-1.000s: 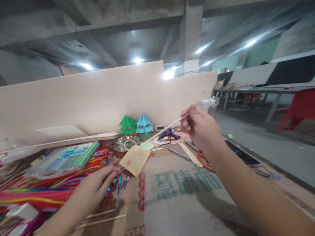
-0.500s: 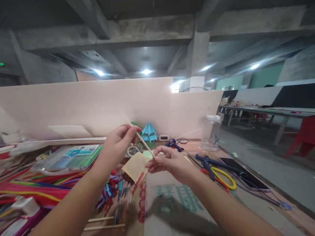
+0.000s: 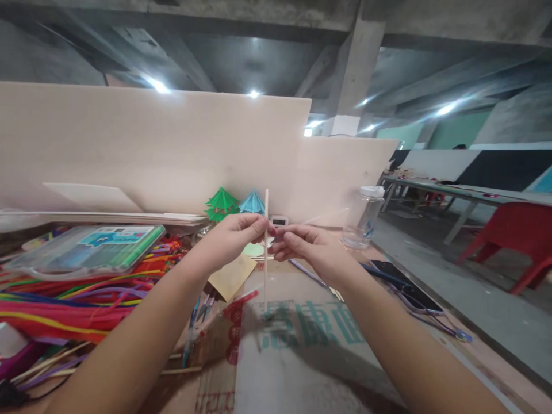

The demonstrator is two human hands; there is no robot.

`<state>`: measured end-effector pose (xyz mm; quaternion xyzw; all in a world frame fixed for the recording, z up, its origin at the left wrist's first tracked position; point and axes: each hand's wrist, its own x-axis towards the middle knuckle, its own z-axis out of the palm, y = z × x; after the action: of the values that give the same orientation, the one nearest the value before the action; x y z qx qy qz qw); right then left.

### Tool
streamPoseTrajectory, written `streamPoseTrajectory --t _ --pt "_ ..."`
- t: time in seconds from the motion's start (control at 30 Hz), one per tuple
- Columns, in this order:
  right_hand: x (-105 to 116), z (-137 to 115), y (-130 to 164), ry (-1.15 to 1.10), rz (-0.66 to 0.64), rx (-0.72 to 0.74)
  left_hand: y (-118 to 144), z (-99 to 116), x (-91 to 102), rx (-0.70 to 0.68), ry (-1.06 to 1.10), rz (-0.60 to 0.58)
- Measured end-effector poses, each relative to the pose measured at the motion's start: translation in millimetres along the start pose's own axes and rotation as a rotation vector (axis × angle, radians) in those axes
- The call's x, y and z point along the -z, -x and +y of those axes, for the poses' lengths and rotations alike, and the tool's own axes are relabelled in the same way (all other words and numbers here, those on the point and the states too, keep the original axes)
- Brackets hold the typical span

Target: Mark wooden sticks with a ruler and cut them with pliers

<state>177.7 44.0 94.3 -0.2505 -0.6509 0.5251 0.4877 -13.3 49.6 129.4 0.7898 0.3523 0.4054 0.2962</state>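
Both my hands meet on one thin wooden stick [image 3: 266,241]: left hand [image 3: 235,236] and right hand [image 3: 302,247] pinch its middle, fingertips closed, keeping it upright above the printed cardboard [image 3: 302,345] so both ends stay free.

Your left hand [image 3: 235,238] and right hand [image 3: 304,247] pinch a thin wooden stick [image 3: 266,247] between them, held upright over the printed cardboard sheet [image 3: 302,356]. Yellow paper square [image 3: 232,276] lies just under your left hand. Pipe cleaners [image 3: 64,305] and a plastic case [image 3: 86,250] sit left. Green and blue paper trees [image 3: 235,202] stand behind. Clear jar [image 3: 362,224] and phone [image 3: 405,279] sit right.
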Motion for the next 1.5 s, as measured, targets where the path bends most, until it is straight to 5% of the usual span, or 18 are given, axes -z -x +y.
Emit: streamPoseTrajectory --t 0.17,0.37,0.67,0.97,1.17,1.33,1.5 --pt "-2.4 0.3 0.7 0.119 0.162 0.099 -1.9 -7.3 -12.4 -0.009 -0.017 -0.097" --pt "14.3 -5.9 -1.1 0.325 0.159 0.098 -7.2 -16.1 -38.2 0.034 -0.074 -0.181" --pt "74.1 22.3 -19.9 0.545 0.36 -0.131 -26.3 -49.7 -17.8 0.161 -0.246 -0.029" --pt "72.7 22.0 -19.7 0.533 0.368 -0.147 -29.8 -64.1 -21.1 0.23 -0.322 -0.005" --pt "60.4 8.0 -17.4 0.424 0.312 -0.079 -28.6 -69.3 -30.2 0.232 -0.083 -0.163" --pt "45.3 -4.4 -13.1 0.374 0.234 0.024 -20.0 -51.6 -51.5 0.219 0.193 -0.353" --pt "43.9 -9.5 -9.9 0.336 0.221 0.143 -14.5 -35.3 -52.8 0.212 0.357 -0.372"
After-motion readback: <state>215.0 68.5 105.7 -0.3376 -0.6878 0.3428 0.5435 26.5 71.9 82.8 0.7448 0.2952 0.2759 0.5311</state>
